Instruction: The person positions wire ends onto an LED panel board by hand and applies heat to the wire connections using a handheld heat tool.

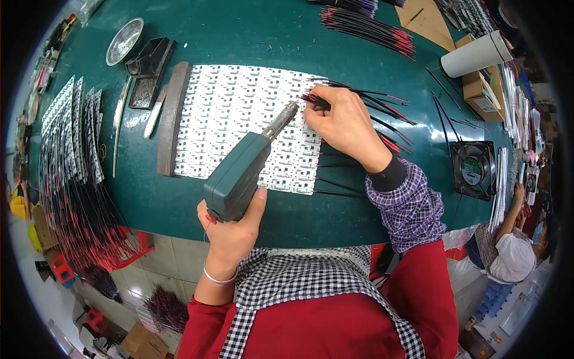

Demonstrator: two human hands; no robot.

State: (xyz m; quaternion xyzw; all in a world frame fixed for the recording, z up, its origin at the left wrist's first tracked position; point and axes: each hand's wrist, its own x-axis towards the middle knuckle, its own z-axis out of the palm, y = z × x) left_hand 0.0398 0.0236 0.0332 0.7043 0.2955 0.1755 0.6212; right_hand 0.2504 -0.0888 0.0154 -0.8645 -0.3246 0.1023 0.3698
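Note:
A panel of small white circuit boards (pixel 230 113) lies flat on the green table. In my left hand (pixel 233 242) is a dark green soldering gun (pixel 238 173), its metal tip pointing up and right over the panel near the right edge. My right hand (pixel 347 122) is closed, its fingertips pinching black wires (pixel 315 100) at that same edge, close to the tip. More black wires with red ends (pixel 394 128) pass under and beyond this hand to the right. Whether the tip touches a board or wire is too small to tell. A dark bar (pixel 174 119) rests along the panel's left edge.
Wired white board strips (pixel 72 131) hang over the table's left side. Behind the bar stand a metal bowl (pixel 124 42) and a black holder (pixel 146 75). A wire bundle (pixel 371 30), white cylinder (pixel 477 55), carton (pixel 484 96) and fan (pixel 472 170) occupy the right. Another person (pixel 511 254) sits far right.

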